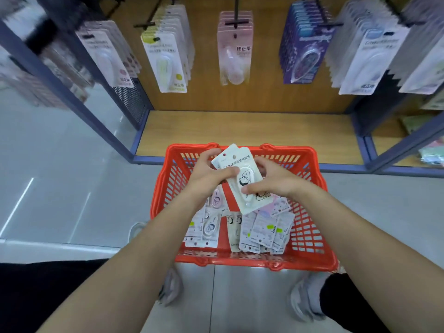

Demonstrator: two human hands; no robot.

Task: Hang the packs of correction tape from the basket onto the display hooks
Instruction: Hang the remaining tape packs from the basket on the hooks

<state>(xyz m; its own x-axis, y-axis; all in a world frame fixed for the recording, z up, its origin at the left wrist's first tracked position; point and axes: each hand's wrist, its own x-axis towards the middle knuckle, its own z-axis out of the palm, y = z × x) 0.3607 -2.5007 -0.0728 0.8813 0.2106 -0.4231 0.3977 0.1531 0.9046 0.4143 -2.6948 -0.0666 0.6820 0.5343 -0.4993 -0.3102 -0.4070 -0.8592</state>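
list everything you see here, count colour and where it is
held packs: at least two, white, fanned above the basket
basket: one, red, on the floor before the shelf
loose packs: many, white, pink and lilac, piled in the basket
hanging packs: several rows, white, yellow, pink and purple, on the hooks
display hooks: several, black, on the wooden back panel
shelf base: one, wood with blue frame, beyond the basket
shoes: two, pale grey, on the floor near the basket
left grip: one bare hand, holds the held packs' left edge
right grip: one bare hand, pinches their right side
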